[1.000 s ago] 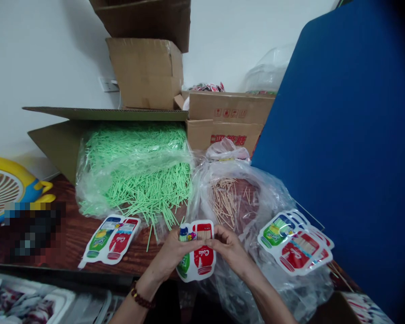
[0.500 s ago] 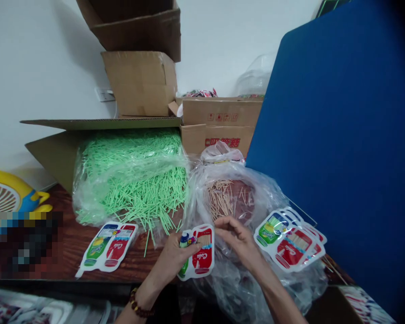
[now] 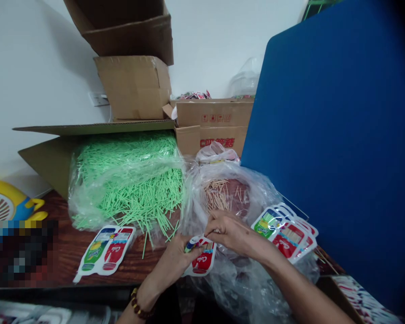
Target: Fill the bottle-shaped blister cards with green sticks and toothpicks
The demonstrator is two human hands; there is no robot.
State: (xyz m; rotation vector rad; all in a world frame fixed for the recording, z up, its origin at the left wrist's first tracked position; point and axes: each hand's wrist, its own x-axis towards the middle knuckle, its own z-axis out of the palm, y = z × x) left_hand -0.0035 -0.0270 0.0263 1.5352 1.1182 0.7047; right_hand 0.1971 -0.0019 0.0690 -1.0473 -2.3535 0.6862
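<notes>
My left hand [image 3: 172,261] grips a printed candy pouch [image 3: 205,258] shaped like two drink bottles, one red and marked Cola, with its thumb across the front. Light-brown sticks show through the pouch's clear window. My right hand [image 3: 231,231] is closed in a pinch at the pouch's top edge; its fingertips partly cover that edge. Just beyond it, loose light-brown sticks [image 3: 216,193] lie in an open clear plastic bag [image 3: 261,184]. To the right, several filled pouches [image 3: 286,238] overlap in a pile. Flat pouches [image 3: 106,252] lie to the left.
Bright green sticks [image 3: 141,193] spill from a plastic bag in a tipped cardboard box [image 3: 43,157]. More cardboard boxes [image 3: 135,85] stand behind. A blue panel [image 3: 324,148] closes off the right side. A yellow and blue fan [image 3: 6,202] sits at the left of the wooden table [image 3: 64,256].
My right hand has moved left onto the pouch's top edge, and its fingers have closed. The pouch tilts slightly in my left hand. The whole view has shifted a little.
</notes>
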